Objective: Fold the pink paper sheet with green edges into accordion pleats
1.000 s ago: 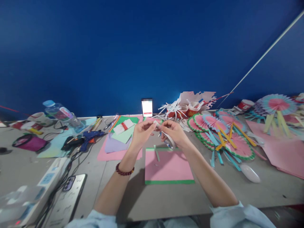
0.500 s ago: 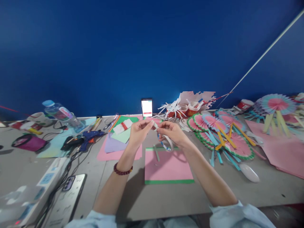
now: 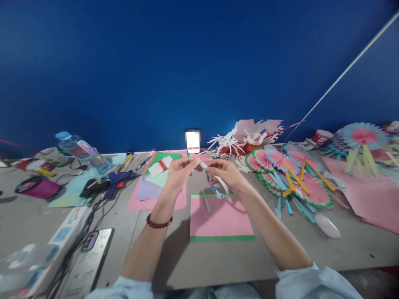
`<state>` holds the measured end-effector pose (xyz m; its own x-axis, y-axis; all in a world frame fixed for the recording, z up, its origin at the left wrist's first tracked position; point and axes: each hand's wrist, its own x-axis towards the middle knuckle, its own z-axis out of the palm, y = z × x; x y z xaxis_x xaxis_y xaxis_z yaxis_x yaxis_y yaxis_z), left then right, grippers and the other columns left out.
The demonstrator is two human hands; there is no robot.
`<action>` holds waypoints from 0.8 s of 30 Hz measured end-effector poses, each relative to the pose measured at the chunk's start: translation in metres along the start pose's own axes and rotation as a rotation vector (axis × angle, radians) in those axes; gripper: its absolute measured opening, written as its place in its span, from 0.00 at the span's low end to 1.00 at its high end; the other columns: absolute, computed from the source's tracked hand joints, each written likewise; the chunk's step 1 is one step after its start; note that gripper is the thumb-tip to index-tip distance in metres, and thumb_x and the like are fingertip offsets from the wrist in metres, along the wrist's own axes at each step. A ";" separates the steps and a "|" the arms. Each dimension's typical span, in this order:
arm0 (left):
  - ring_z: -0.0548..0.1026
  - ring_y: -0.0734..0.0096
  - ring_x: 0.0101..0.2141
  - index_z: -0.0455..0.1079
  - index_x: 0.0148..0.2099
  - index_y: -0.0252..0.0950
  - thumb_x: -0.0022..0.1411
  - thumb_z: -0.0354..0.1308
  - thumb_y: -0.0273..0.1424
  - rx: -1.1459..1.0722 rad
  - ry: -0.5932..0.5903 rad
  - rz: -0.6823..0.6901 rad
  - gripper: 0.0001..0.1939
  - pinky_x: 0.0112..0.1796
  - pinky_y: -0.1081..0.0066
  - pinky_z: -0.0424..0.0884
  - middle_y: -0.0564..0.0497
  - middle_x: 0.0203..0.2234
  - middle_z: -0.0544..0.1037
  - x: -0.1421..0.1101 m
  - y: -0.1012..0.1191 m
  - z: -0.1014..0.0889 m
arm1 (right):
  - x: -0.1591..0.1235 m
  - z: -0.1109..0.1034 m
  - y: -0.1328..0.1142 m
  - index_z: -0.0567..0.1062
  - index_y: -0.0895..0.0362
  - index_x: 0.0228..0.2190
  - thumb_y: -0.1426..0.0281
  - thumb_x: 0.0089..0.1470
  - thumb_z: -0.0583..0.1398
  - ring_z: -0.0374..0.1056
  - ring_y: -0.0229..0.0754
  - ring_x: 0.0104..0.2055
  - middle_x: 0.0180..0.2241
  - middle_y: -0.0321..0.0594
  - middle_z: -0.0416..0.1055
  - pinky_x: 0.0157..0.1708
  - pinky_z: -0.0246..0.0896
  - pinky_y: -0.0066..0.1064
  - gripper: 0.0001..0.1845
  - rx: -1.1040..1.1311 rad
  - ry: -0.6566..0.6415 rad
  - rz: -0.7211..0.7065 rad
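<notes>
A roll of tape [image 3: 225,187], white with blue print inside its ring, hangs from my right hand [image 3: 226,172], whose fingers are closed around its upper edge. My left hand [image 3: 181,171] pinches the white free end of the tape [image 3: 202,164], which spans the short gap between both hands. Below them lies a pink sheet of paper [image 3: 221,220] with green strips along its far and near edges. A thin pale green strip [image 3: 205,200] rests on its far left part, with tiny white scraps beside it.
Left of the sheet are stacked coloured papers [image 3: 149,189], a blue glue gun [image 3: 120,178], a bottle [image 3: 82,149], a phone [image 3: 89,257] and a power strip [image 3: 59,236]. Folded paper fans [image 3: 311,191] and a white spoon-like piece [image 3: 327,226] lie right. A lit phone [image 3: 193,141] leans against the blue wall.
My left hand has moved slightly left, away from my right hand, so more of the white tape shows between them. The right hand and roll are nearly still.
</notes>
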<state>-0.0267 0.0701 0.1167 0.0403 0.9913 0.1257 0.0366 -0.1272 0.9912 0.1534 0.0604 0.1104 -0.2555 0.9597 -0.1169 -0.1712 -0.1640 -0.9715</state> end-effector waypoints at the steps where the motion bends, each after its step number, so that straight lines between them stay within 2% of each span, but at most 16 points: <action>1: 0.78 0.69 0.26 0.79 0.29 0.37 0.53 0.66 0.42 -0.001 0.000 -0.007 0.13 0.24 0.74 0.63 0.48 0.24 0.82 0.000 0.000 0.000 | 0.000 -0.001 0.001 0.76 0.56 0.30 0.57 0.37 0.73 0.70 0.35 0.21 0.20 0.31 0.73 0.25 0.73 0.30 0.21 -0.002 -0.003 0.004; 7: 0.77 0.69 0.26 0.79 0.29 0.36 0.52 0.67 0.43 -0.012 -0.006 -0.005 0.14 0.23 0.74 0.63 0.47 0.23 0.82 0.000 0.003 0.000 | 0.002 -0.001 0.000 0.75 0.57 0.29 0.56 0.35 0.74 0.69 0.34 0.20 0.18 0.31 0.72 0.24 0.71 0.27 0.23 0.016 -0.022 0.020; 11: 0.76 0.70 0.26 0.80 0.30 0.37 0.52 0.66 0.42 -0.007 -0.002 0.035 0.13 0.24 0.74 0.63 0.48 0.24 0.82 -0.001 0.003 0.000 | 0.003 -0.001 -0.001 0.75 0.57 0.28 0.56 0.33 0.75 0.69 0.33 0.20 0.20 0.31 0.73 0.23 0.71 0.26 0.24 0.045 -0.025 0.039; 19: 0.76 0.68 0.26 0.78 0.28 0.36 0.48 0.68 0.43 -0.114 -0.028 -0.007 0.14 0.22 0.73 0.64 0.46 0.24 0.81 0.000 0.004 0.004 | 0.004 -0.001 -0.003 0.74 0.57 0.28 0.57 0.32 0.75 0.69 0.32 0.21 0.21 0.29 0.72 0.23 0.71 0.25 0.24 0.070 -0.015 0.029; 24: 0.76 0.68 0.29 0.77 0.28 0.35 0.51 0.66 0.44 -0.150 -0.119 0.002 0.16 0.26 0.73 0.67 0.47 0.26 0.80 0.000 0.005 0.009 | 0.003 0.000 -0.005 0.74 0.56 0.29 0.59 0.31 0.76 0.69 0.32 0.22 0.23 0.28 0.72 0.25 0.73 0.28 0.25 0.071 -0.005 -0.005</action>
<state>-0.0179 0.0695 0.1213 0.1580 0.9787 0.1310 -0.1126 -0.1139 0.9871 0.1534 0.0639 0.1154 -0.2590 0.9594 -0.1112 -0.2393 -0.1753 -0.9550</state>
